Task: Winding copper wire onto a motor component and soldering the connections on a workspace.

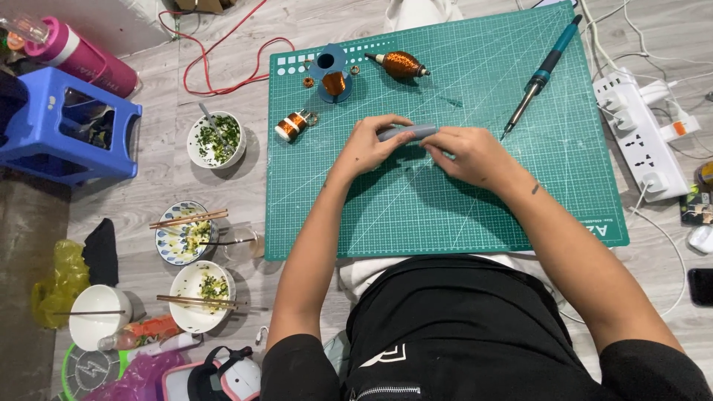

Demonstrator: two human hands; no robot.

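Both hands meet over the middle of a green cutting mat point(460, 215) on the floor. My left hand point(369, 146) and my right hand point(471, 154) together grip a small grey cylindrical object point(407, 133), each at one end. A soldering iron point(540, 76) with a teal handle lies on the mat to the right of my right hand. Beyond my left hand stand a blue spool of copper wire point(332, 73), a small copper coil point(292, 125) and a pointed copper-wound bobbin point(401, 64).
A white power strip point(640, 141) with plugs lies right of the mat. A red wire point(223, 59) loops at the back. Left of the mat stand bowls with food scraps point(215, 141) and chopsticks point(189, 219), a blue plastic stool point(67, 126) and a pink bottle point(85, 56).
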